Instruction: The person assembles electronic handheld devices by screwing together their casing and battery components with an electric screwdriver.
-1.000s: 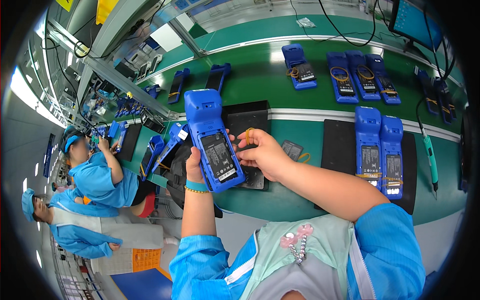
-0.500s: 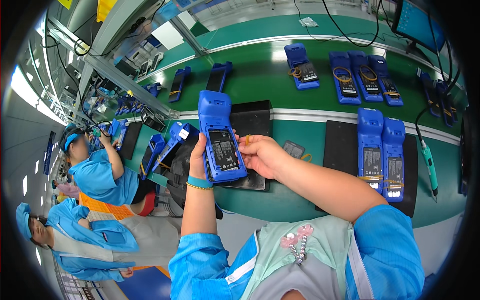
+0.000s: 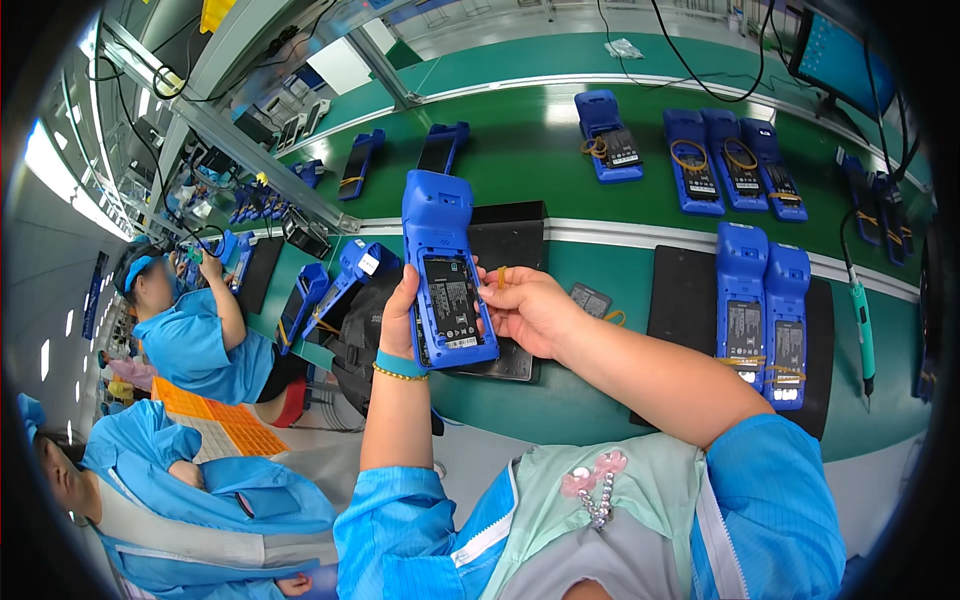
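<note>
A blue handheld terminal (image 3: 438,208) is held upright, its back facing me, by my left hand (image 3: 400,315), whose fingers wrap round its left side and behind it. A black battery (image 3: 452,305) lies in its open back compartment. My right hand (image 3: 540,312) is at the terminal's right edge, thumb and forefinger pinched on a yellow rubber band (image 3: 502,276). The other fingers of that hand curl close to the casing. Behind the terminal is a black mat (image 3: 510,240). To the right, a loose dark battery (image 3: 590,298) and another rubber band (image 3: 616,317) lie on the green bench.
Two banded blue terminals (image 3: 742,265) rest on a black mat (image 3: 680,290) at the right. A teal electric screwdriver (image 3: 861,330) hangs beside them. More terminals stand on the far green shelf (image 3: 540,150). At left are a co-worker (image 3: 205,335) and another person (image 3: 200,490).
The terminal has risen slightly and stands a little straighter in my left hand. My right hand keeps its pinch on the rubber band. The person at lower left appears larger and closer.
</note>
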`<action>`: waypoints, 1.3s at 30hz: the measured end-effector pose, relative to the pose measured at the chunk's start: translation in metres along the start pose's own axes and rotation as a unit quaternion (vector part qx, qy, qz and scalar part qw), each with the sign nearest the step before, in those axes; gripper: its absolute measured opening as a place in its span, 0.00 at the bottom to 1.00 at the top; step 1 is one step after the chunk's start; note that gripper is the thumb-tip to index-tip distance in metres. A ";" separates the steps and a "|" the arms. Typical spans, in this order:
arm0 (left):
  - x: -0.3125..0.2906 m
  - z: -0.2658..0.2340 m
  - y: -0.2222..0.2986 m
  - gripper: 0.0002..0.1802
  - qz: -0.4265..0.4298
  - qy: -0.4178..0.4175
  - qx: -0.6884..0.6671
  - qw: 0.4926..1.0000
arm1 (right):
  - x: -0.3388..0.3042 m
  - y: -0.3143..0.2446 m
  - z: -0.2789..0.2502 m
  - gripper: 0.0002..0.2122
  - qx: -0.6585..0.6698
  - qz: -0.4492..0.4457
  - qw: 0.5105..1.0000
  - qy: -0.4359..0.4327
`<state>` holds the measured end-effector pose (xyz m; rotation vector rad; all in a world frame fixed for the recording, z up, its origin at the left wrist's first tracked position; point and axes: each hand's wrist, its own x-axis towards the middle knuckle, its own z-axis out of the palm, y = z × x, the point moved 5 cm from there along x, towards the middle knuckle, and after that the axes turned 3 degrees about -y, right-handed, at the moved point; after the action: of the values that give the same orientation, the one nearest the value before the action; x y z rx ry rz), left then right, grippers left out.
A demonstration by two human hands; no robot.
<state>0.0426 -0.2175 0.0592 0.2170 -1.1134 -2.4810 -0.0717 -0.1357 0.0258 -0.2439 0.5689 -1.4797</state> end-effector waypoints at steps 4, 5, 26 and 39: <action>-0.001 0.002 0.001 0.49 0.001 -0.016 -0.006 1.000 | 0.005 0.002 -0.003 0.08 -0.006 0.030 0.999 -0.031; -0.002 0.001 0.001 0.48 -0.005 -0.026 -0.008 1.000 | 0.005 0.002 -0.004 0.08 -0.019 0.038 0.999 -0.034; 0.002 -0.004 0.006 0.32 -0.071 0.068 0.065 0.993 | -0.026 -0.039 0.024 0.20 -0.558 -0.310 0.770 0.003; 0.000 0.008 0.005 0.30 -0.059 0.063 0.063 0.994 | -0.022 -0.039 0.029 0.19 -0.612 -0.372 0.688 -0.116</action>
<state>0.0420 -0.2151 0.0686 0.4823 -1.2378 -2.4598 -0.0905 -0.1238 0.0738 -1.8852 1.2891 -1.5303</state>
